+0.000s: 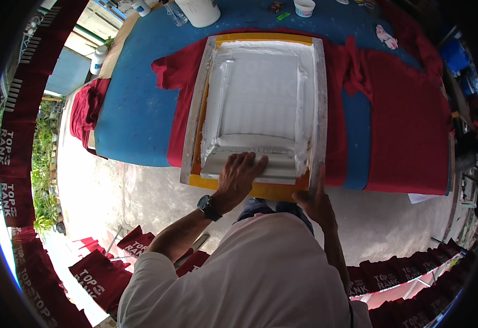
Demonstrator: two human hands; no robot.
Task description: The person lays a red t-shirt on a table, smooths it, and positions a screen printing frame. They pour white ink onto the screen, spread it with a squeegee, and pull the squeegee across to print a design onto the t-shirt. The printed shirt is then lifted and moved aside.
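A screen printing frame (320, 98) lies over a dark red T-shirt (177, 117), its mesh smeared with thick white ink (306, 123) along the sides. Across the near end of the mesh rests a wide metal squeegee (280, 167). My left hand (239, 176), below a dark wristwatch (208, 206), holds the squeegee with its fingers over the top. At the frame's near right corner, my right hand (316, 205) grips the wood, thumb at the front edge and a finger along the side. Pale lettering shows faintly through the mesh.
The blue table (135, 109) carries another red shirt (408, 120) on the right and a folded red pile (88, 112) at its left edge. A white bucket (199, 12), a small tub (304, 7) and a crumpled cloth (386, 37) stand far back. Printed red shirts (99, 276) hang around.
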